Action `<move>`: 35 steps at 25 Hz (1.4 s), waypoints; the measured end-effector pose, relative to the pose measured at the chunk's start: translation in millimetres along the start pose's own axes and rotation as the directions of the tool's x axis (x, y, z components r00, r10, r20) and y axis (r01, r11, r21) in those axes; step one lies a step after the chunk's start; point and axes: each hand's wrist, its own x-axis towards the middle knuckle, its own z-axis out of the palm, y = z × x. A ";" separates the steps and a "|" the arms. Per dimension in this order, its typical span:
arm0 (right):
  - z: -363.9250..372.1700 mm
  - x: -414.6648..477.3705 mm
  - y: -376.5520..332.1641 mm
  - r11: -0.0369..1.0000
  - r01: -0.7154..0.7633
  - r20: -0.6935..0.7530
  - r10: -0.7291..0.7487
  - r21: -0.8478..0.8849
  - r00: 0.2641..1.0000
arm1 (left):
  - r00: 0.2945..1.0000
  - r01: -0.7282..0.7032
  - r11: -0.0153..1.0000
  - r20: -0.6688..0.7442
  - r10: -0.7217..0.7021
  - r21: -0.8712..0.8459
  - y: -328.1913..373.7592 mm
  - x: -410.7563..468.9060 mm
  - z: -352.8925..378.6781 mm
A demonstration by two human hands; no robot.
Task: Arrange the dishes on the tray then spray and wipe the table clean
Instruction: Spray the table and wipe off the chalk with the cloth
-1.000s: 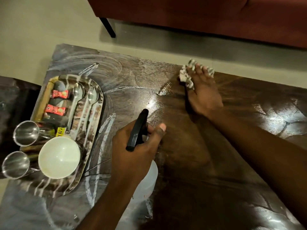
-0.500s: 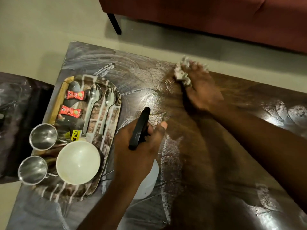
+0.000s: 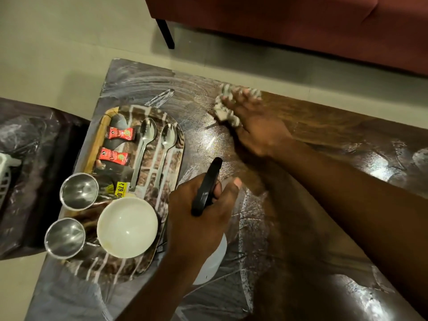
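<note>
A patterned tray [image 3: 171, 163] lies on the left of the dark wooden table [image 3: 324, 126]. It carries a white bowl [image 3: 127, 227], two steel cups [image 3: 79, 190] [image 3: 64, 237], two spoons [image 3: 144, 144] [image 3: 165, 147] and two red sachets [image 3: 120, 133] [image 3: 113, 157]. My left hand [image 3: 199, 218] grips a spray bottle with a black head [image 3: 206, 186] and a white body [image 3: 213, 260], upright beside the tray. My right hand [image 3: 257, 128] presses a grey-white cloth [image 3: 223, 110] flat on the table near its far edge, fingers straight over it.
Wet smears and streaks cover much of the table top. A red sofa [image 3: 301, 26] with a black leg [image 3: 165, 33] stands beyond the far edge. A dark plastic-covered piece of furniture [image 3: 30, 172] sits left of the table, with a white plastic item [image 3: 7, 172] on it.
My right hand has slid the cloth to the left along the far part of the table, toward the tray. My left hand keeps the spray bottle where it was.
</note>
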 end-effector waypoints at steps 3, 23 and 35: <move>9.9 -6.9 -24.4 0.997 -0.070 -0.016 0.070 0.016 0.997 | 0.999 -0.032 0.999 0.026 0.032 -0.014 -3.5 -14.6 -5.7; 81.1 -147.5 -62.7 0.773 0.620 0.279 -0.572 -0.131 0.772 | 0.994 0.039 0.995 0.098 -0.048 0.090 -59.7 -116.9 -56.0; 129.9 -254.1 -73.2 0.959 0.280 0.052 -0.278 -0.047 0.959 | 0.982 0.109 0.987 0.142 -0.125 0.119 -62.2 -165.7 -31.4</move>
